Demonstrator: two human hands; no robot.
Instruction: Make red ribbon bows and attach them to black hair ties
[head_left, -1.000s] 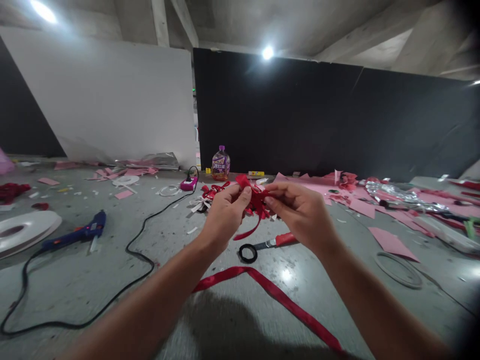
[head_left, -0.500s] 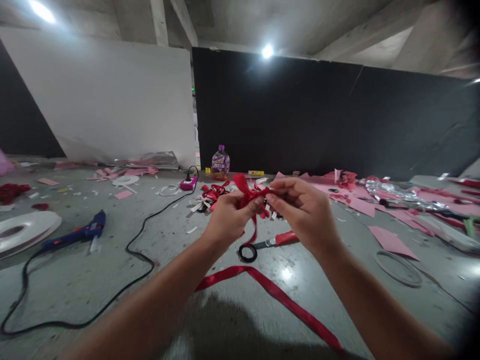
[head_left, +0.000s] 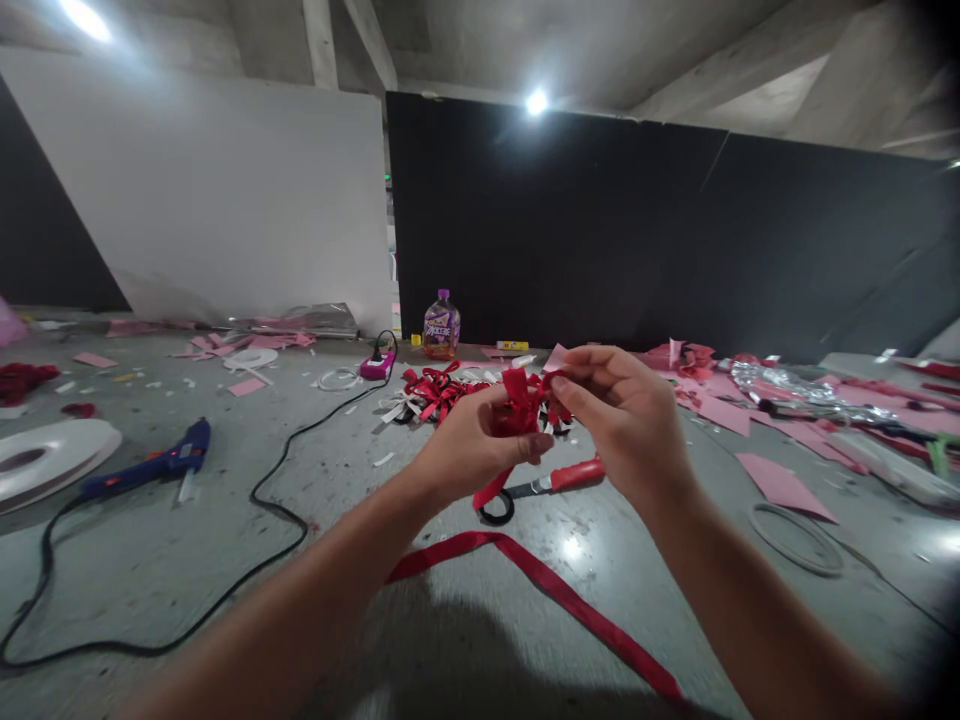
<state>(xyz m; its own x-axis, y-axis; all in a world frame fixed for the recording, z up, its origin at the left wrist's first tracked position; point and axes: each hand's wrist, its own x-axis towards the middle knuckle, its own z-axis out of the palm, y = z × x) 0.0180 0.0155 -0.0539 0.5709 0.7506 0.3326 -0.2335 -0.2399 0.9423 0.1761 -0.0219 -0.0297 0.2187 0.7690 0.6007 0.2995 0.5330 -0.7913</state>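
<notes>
My left hand (head_left: 476, 440) holds a folded red ribbon (head_left: 517, 388) between thumb and fingers, above the table. Part of the ribbon hangs below that hand. Close to its right, my right hand (head_left: 630, 410) pinches another part of the same ribbon at its fingertips. Beneath the hands lies a tool with a red handle (head_left: 577, 475) and a short metal part; a black ring (head_left: 496, 507) is at its left end. Nearer to me, a long strip of red ribbon (head_left: 577, 605) lies bent across the table. A pile of red and white ribbon pieces (head_left: 427, 395) lies behind my hands.
A blue glue gun (head_left: 150, 470) with a black cord (head_left: 281, 470) and a white reel (head_left: 67, 455) lie at left. A purple-capped bottle (head_left: 442, 328) and a purple socket block (head_left: 376, 366) stand farther back. Pink paper (head_left: 784, 485) and silver foil (head_left: 802, 390) are scattered at right.
The loops at my fingers have changed shape, and the ribbon tail hangs lower over the black ring. My left hand has turned and opened somewhat; my right hand has shifted slightly right.
</notes>
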